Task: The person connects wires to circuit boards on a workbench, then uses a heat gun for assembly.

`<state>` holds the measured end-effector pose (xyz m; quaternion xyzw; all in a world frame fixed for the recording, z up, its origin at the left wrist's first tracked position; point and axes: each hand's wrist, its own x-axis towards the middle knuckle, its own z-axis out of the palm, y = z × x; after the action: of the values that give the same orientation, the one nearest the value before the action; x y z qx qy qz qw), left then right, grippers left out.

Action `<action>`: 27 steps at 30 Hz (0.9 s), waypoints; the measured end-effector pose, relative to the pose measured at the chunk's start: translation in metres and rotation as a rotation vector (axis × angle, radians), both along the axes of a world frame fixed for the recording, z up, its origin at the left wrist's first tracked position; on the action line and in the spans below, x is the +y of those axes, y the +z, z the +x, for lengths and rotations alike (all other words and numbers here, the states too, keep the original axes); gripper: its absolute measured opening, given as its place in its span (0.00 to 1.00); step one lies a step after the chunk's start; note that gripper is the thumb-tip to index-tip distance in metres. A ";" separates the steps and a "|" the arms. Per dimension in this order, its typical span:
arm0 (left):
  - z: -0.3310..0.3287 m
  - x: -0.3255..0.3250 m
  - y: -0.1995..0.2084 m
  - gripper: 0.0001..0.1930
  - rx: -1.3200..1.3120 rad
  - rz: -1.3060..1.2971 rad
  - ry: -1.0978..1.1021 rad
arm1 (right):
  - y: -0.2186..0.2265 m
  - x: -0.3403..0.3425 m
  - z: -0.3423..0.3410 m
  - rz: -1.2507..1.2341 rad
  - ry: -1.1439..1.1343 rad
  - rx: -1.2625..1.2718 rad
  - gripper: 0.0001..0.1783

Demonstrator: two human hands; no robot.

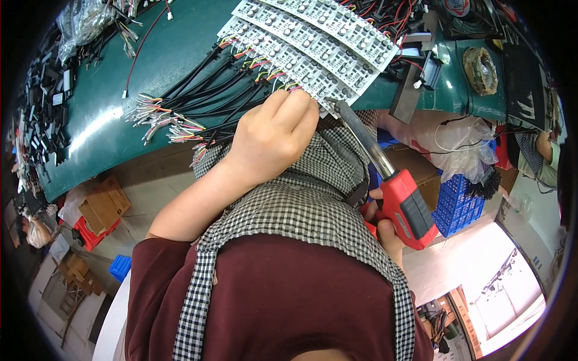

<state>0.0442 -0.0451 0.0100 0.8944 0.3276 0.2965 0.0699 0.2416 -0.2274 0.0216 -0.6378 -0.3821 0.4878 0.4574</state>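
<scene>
Red plastic is filling the right hand (390, 239), which is gripping a soldering gun (409, 207) by its handle. The gun's metal shaft is slanting far and left, and its tip is sitting just beside the left hand (271, 135), at the near corner of the white boards (307, 45); whether it is touching them, I cannot tell. The left hand is bending its fingers together at the boards' near edge, and since the back of the hand is hiding the fingertips, I cannot tell what they are gripping. The boards are lying in overlapping strips on the green table (180, 36). Black cables (205, 90) are running left from their edge, and the loose ends are fanning out in bare coloured wires. Near the hands, a checked apron (289, 210) is covering part of a maroon shirt (313, 283). Farther left, black parts (51, 108) are crowding the table's edge, and a clear bag (81, 27) is lying beyond them. Far right, a brownish ring (469, 67) is resting on the table. Below the table's right side, a blue crate (457, 204) is standing. To the left, a cardboard box (103, 203) is sitting below table height.
</scene>
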 end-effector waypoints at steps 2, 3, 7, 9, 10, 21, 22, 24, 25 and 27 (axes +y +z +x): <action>0.000 0.000 0.000 0.15 -0.006 0.000 0.001 | -0.001 0.000 0.000 0.015 -0.007 0.020 0.28; -0.001 0.001 0.001 0.14 0.003 0.007 0.006 | -0.002 0.001 0.000 0.030 -0.012 0.042 0.27; -0.006 -0.006 0.008 0.14 0.054 -0.012 0.024 | -0.009 -0.011 0.006 0.111 0.198 -0.218 0.37; -0.005 -0.006 0.006 0.13 0.061 0.014 0.007 | 0.011 -0.008 -0.012 -0.005 -0.141 0.208 0.37; -0.004 -0.008 0.008 0.12 0.095 0.044 0.027 | 0.014 -0.006 -0.015 0.012 -0.180 0.182 0.37; -0.019 -0.001 0.008 0.13 0.079 0.035 0.096 | 0.016 0.015 -0.010 0.082 -0.073 0.129 0.35; -0.021 -0.001 0.012 0.13 0.093 -0.004 0.109 | 0.015 0.013 -0.008 0.087 -0.073 0.123 0.35; -0.017 -0.001 0.012 0.13 0.081 -0.033 0.099 | 0.009 0.006 -0.007 0.114 -0.108 0.165 0.35; -0.017 0.000 0.012 0.13 0.077 -0.066 0.102 | 0.006 0.003 -0.006 0.140 -0.089 0.185 0.35; -0.023 0.006 0.021 0.10 -0.064 -0.268 0.029 | 0.007 -0.003 -0.003 0.049 -0.160 0.165 0.35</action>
<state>0.0209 -0.0388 0.0308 0.8622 0.3749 0.2796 0.1946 0.2383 -0.2303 0.0281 -0.6128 -0.3028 0.4909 0.5402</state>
